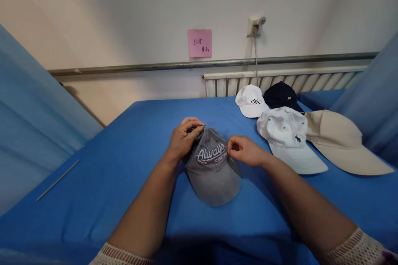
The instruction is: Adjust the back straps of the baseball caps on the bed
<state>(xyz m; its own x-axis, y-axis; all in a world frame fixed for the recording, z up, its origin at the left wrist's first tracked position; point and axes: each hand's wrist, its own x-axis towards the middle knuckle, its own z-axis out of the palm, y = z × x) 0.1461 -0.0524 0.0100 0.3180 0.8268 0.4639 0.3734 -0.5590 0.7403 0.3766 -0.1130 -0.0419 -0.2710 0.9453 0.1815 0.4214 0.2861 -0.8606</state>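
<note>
A grey baseball cap (213,169) with "Always" stitched on its front lies on the blue-covered table (124,174), brim pointing toward me. My left hand (184,137) is closed on the cap's left side near the crown, fingers pinching the fabric. On the other side my right hand (244,150) pinches the edge of the crown, fingers curled shut. Both forearms reach in from the bottom of the view.
Several other caps lie at the right: a white one with a logo (251,100), a dark one (282,95), a white one with a small emblem (290,138) and a beige one (340,140). A thin rod (57,180) rests at the left. A pink note (199,43) hangs on the wall.
</note>
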